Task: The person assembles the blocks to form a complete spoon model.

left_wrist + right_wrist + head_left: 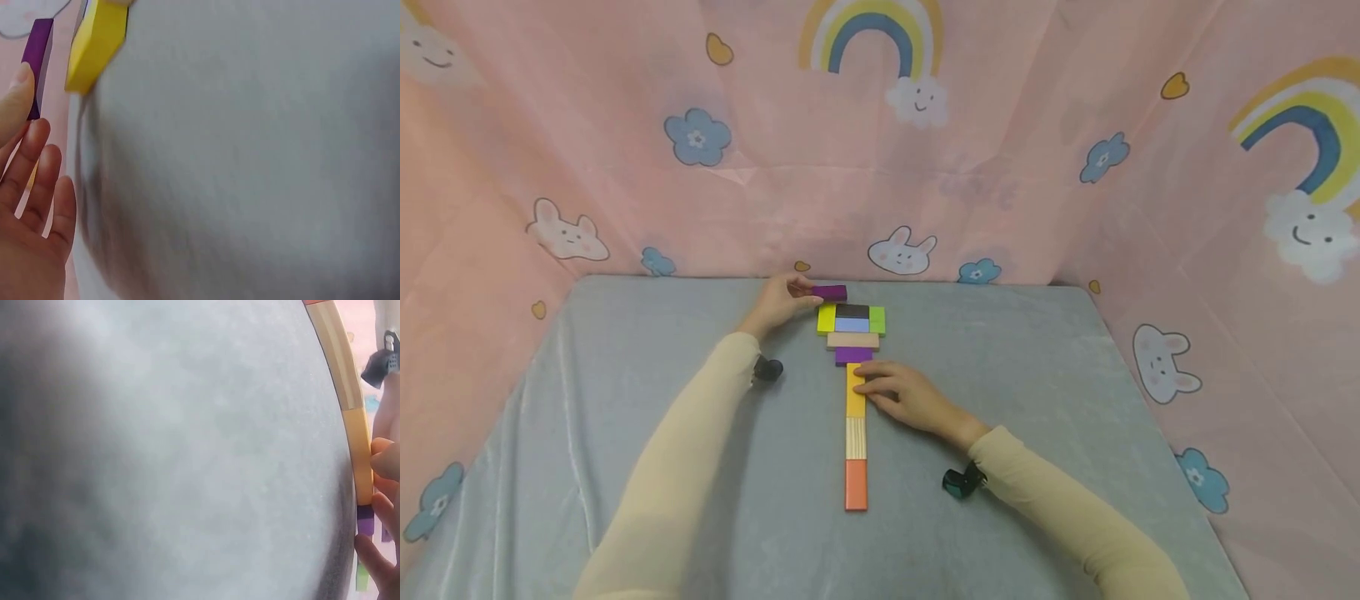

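My left hand (777, 303) pinches a dark purple block (831, 293) between thumb and fingertips, at the far end of the row; in the left wrist view the purple block (40, 47) tilts. Just nearer are a yellow block (826, 318), a black block (852, 311), a blue block (852, 325) and a green block (877, 320). Below them lie a beige block (852, 341) and a purple block (850, 356). My right hand (917, 398) rests its loosely bent fingers on the orange-yellow block (854, 404) that heads the stem.
The stem continues toward me with a striped wood block (856, 438) and a red-orange block (856, 485). Everything lies on a grey cloth-covered table (790, 517). A pink patterned curtain (985, 208) hangs behind and at both sides.
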